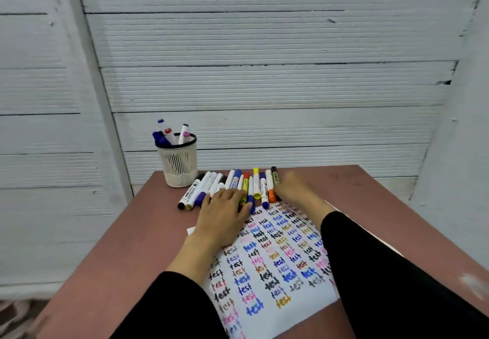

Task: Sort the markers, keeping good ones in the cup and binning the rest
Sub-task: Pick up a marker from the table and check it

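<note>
Matt reddish-brown table (111, 235), white paper sheet (277, 267), mesh cup (177, 165), glossy plastic markers (238, 184).

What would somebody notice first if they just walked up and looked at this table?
Probably the white paper in the middle of the brown table, covered with the word "test" in many colours. Just beyond it lies a row of markers, with both hands, left and right, reaching onto it. A mesh cup with a few markers stands at the far left corner.

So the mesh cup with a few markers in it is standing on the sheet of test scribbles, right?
Not quite. In the head view the mesh cup with a few markers in it stands on the bare table, at its far left corner, well apart from the sheet of test scribbles.
</note>
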Demonstrator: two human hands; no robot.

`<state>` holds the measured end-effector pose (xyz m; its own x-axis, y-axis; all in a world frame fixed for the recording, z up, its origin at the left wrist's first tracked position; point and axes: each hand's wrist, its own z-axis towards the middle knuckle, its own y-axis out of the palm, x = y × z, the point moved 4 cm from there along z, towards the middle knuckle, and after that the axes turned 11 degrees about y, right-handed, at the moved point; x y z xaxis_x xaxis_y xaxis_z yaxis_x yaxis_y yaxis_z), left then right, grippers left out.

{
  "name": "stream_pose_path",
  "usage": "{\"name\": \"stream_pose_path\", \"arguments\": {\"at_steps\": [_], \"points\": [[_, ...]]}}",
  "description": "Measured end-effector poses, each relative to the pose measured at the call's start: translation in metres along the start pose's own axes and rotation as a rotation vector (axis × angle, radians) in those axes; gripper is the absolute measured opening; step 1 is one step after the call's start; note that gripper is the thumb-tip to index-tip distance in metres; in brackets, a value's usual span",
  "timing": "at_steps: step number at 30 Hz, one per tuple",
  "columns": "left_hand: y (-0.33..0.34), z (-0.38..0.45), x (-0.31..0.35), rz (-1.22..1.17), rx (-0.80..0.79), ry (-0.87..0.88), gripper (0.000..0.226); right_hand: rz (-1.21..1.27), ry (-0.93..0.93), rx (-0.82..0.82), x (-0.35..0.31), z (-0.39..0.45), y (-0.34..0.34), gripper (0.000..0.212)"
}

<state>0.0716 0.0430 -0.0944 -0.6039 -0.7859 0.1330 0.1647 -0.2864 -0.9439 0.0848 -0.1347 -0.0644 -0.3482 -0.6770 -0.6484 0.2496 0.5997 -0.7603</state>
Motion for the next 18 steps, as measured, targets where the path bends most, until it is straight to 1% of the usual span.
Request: {"name": "stream_pose_path", "arguments": {"at_steps": [3, 7, 8, 10, 12, 13, 15, 16, 17, 18], "points": [[-0.001, -0.001, 0.001, -0.013, 0.001, -0.006, 0.049, -0.011, 0.078, -0.014, 0.0, 0.005, -0.001, 0.018], [-0.002, 0.0, 0.002, -0.027, 0.003, 0.001, 0.048, -0.098, 0.081, 0.013, 0.002, 0.005, -0.012, 0.027], [-0.002, 0.0, 0.001, -0.037, 0.004, 0.004, 0.048, -0.069, 0.1, 0.028, 0.004, 0.006, -0.017, 0.024], [-0.004, -0.001, 0.002, -0.055, 0.037, 0.013, 0.048, 0.004, 0.107, 0.116, 0.008, 0.007, -0.031, 0.019], [-0.011, -0.003, 0.003, -0.113, 0.128, 0.014, 0.049, 0.065, 0.009, 0.204, 0.012, 0.003, -0.045, 0.025], [-0.016, -0.004, 0.004, -0.162, 0.192, 0.017, 0.05, 0.113, -0.075, 0.194, 0.015, -0.001, -0.049, 0.024], [-0.025, -0.006, 0.007, -0.257, 0.319, 0.044, 0.051, 0.228, -0.243, 0.094, 0.021, -0.017, -0.052, 0.013], [-0.029, -0.006, 0.01, -0.302, 0.37, 0.059, 0.052, 0.227, -0.306, 0.04, 0.024, -0.025, -0.052, 0.008], [-0.031, -0.007, 0.011, -0.34, 0.404, 0.075, 0.052, 0.173, -0.359, 0.019, 0.028, -0.03, -0.051, 0.004], [-0.033, -0.007, 0.012, -0.367, 0.425, 0.086, 0.051, 0.086, -0.403, 0.032, 0.031, -0.034, -0.051, 0.004]]}}
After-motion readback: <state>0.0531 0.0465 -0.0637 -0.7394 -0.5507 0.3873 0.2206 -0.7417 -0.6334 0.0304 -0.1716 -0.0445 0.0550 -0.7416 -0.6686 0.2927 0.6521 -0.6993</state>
